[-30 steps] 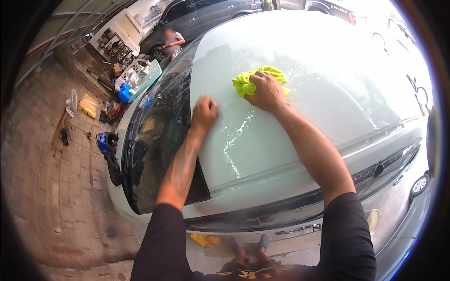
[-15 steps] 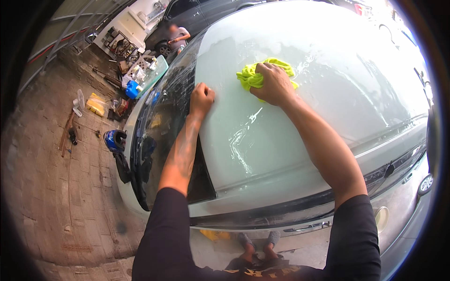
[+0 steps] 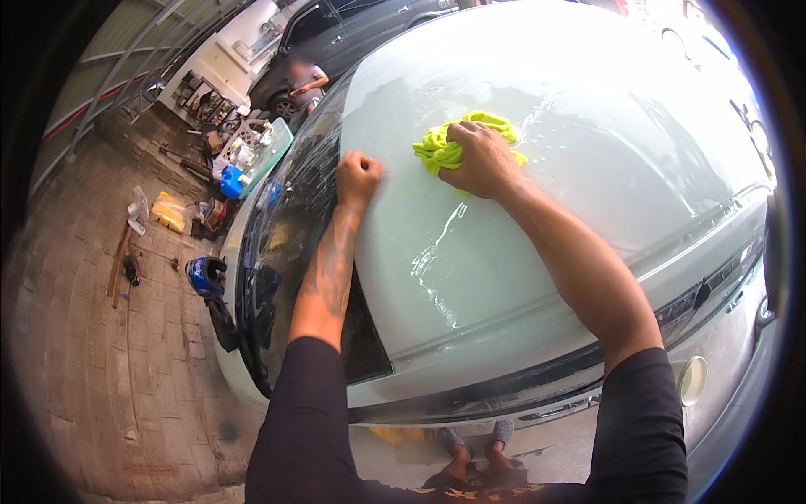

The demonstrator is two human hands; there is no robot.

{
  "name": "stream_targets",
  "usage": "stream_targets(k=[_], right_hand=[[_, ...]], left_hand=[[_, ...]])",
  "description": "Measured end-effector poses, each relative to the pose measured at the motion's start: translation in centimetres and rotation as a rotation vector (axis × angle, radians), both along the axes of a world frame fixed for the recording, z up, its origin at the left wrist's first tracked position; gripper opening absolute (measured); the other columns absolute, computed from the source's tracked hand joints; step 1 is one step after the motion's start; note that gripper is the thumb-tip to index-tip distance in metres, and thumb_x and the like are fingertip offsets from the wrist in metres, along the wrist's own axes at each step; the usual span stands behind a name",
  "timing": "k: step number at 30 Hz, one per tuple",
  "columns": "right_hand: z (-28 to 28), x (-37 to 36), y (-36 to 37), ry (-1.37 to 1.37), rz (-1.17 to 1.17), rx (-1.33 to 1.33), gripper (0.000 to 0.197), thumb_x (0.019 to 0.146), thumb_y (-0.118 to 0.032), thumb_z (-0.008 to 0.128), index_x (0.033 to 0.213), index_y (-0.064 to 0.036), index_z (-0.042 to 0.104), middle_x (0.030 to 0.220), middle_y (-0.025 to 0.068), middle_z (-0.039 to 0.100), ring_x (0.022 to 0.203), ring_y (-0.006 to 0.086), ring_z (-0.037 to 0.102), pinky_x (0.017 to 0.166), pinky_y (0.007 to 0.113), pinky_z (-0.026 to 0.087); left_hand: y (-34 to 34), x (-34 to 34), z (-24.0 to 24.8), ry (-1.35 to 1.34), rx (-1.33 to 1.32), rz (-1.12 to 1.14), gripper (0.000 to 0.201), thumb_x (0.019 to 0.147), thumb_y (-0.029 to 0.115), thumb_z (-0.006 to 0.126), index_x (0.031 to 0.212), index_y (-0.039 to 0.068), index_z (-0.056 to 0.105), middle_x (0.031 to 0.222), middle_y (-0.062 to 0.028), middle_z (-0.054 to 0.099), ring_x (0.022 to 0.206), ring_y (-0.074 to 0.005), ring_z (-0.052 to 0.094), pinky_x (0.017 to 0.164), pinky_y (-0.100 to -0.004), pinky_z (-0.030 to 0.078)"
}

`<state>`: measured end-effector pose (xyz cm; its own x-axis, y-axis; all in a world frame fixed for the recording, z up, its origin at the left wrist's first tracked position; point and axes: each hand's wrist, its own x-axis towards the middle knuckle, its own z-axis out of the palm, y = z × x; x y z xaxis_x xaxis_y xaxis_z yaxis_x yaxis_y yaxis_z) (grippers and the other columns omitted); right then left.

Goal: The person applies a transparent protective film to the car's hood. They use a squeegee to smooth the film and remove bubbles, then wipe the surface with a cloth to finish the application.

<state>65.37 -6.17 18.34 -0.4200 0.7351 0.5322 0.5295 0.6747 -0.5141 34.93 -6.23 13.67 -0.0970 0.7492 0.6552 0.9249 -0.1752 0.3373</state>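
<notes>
A bright yellow-green cloth (image 3: 438, 148) lies bunched on the wet, pale car roof (image 3: 495, 260). My right hand (image 3: 487, 160) grips it from above and presses it to the roof; my palm hides part of the cloth. To the left, my left hand (image 3: 358, 178) is curled into a fist with nothing visible in it. It rests at the roof's edge, beside the dark windshield (image 3: 290, 244). Streaks of water run over the roof between my arms and beyond the cloth.
A blue helmet (image 3: 206, 275) sits by the side mirror (image 3: 222, 323). A glass-topped table (image 3: 270, 149) with a blue container (image 3: 232, 181) stands at the far left. Another person (image 3: 306, 82) is near a dark vehicle (image 3: 336, 42). A pale bucket (image 3: 693, 380) is at lower right.
My right hand has drawn the cloth slightly left and nearer across the roof. My left fist stays at the windshield edge. The view has shifted a little.
</notes>
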Motion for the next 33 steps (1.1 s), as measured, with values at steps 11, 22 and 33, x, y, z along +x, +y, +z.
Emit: stream_targets(k=[11,22,33], right_hand=[[-1.4,2.4,0.6,-0.086,-0.082,0.061,0.074,0.074,-0.031,0.079,0.144,-0.0218,0.056,0.154,0.0152,0.046,0.147,0.0394,0.035,0.121,0.051,0.029],[-1.4,2.5,0.8,-0.156,-0.035,0.009,0.062,0.074,-0.032,0.08,0.13,-0.0122,0.063,0.133,0.013,0.061,0.134,0.0326,0.049,0.114,0.044,0.039],[-0.2,-0.3,-0.4,-0.082,0.04,-0.022,0.058,0.073,-0.027,0.078,0.127,-0.0099,0.064,0.128,0.0124,0.063,0.125,0.0304,0.055,0.109,0.042,0.044]], left_hand=[[-7.5,7.5,-1.8,0.027,-0.1,-0.15,0.023,0.083,0.014,0.064,0.068,0.0,0.052,0.072,-0.0189,0.054,0.068,-0.039,0.057,0.063,-0.0466,0.047],[-7.9,10.6,-2.5,-0.06,-0.018,-0.201,0.024,0.081,0.01,0.065,0.068,0.0,0.048,0.067,-0.0183,0.05,0.059,-0.038,0.052,0.057,-0.0446,0.044],[6.2,0.8,1.7,-0.12,-0.136,0.13,0.026,0.077,0.023,0.063,0.074,-0.002,0.068,0.075,-0.027,0.068,0.069,-0.0418,0.068,0.065,-0.0466,0.053]])
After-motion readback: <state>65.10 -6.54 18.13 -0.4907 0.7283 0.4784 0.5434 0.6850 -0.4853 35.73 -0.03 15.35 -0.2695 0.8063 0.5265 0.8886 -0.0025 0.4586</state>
